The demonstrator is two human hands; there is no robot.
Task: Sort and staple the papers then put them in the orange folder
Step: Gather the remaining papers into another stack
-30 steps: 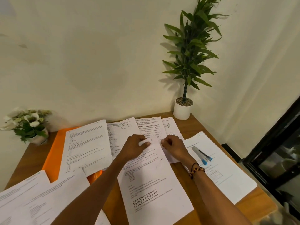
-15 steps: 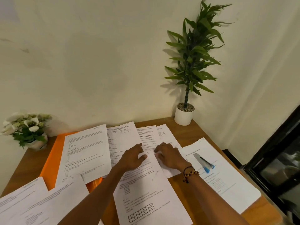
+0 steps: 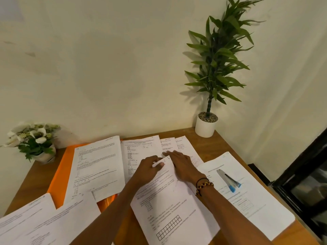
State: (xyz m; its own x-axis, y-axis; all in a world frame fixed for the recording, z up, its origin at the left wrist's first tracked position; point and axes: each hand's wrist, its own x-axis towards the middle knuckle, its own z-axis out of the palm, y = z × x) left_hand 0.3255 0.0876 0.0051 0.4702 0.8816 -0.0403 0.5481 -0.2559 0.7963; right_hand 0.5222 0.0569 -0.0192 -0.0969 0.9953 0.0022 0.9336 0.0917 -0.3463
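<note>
1. Since a second ago both hands have shifted on the middle sheet: the right hand (image 3: 182, 167) has gone from pinching the sheet's top corner to lying flat with fingers spread, fingertips reaching toward 12 o'clock onto the sheets behind, while the left hand (image 3: 150, 167) has closed its thumb and fingers on the curled top edge of that sheet.
2. Wooden table (image 3: 219, 142): papers fan across it from 9 o'clock round to 3 o'clock, none stapled as far as can be seen.
3. Orange folder (image 3: 58, 172): lies flat at 10 o'clock of the hands, mostly buried under a printed sheet (image 3: 96, 167), so it must be uncovered before filing.
4. Middle sheet (image 3: 168, 206): runs from the hands down to 6 o'clock, with a grid printed near its bottom; its top corner is lifted in the left hand's pinch.
5. Right-hand pile (image 3: 247, 200): at 3 o'clock, lying flat.
6. Stapler (image 3: 228, 180): silver with blue ends, resting on that pile, untouched.
7. Judgement: the flattened right hand seems to pin neighbouring pages while the left frees one, so sorting is under way and stapling is not yet begun.
</note>
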